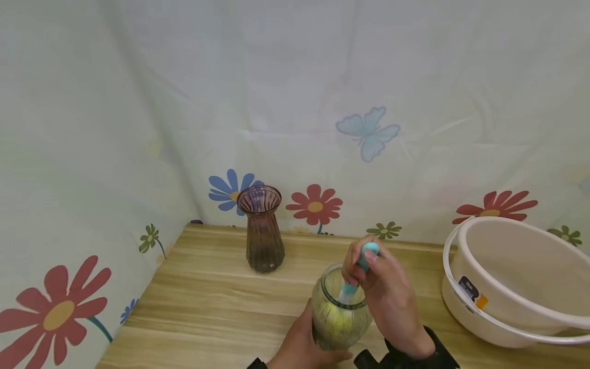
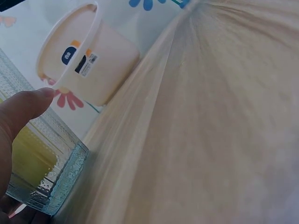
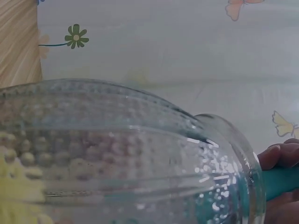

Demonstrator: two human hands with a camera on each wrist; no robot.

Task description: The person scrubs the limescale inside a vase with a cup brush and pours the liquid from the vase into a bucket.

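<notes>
My left hand (image 1: 301, 338) grips a clear textured glass vase (image 1: 336, 333) low on its side, above the wooden table. In the left wrist view its thumb (image 2: 25, 109) lies along the glass. My right hand (image 1: 394, 297) holds the turquoise handle (image 1: 370, 249) of a sponge brush over the vase's mouth. The brush's yellow head is inside, seen blurred through the glass. In the right wrist view the vase (image 3: 126, 158) fills the foreground, with the handle (image 3: 279, 183) passing through its rim into the fingers (image 3: 282, 154).
A ribbed purple glass vase (image 1: 265, 241) stands upright at the back left of the table (image 1: 221, 302). At the right is a cream bucket (image 1: 502, 305) with a white handle and a label. A curtain (image 1: 295, 92) printed with flowers and butterflies hangs behind the table and on its left.
</notes>
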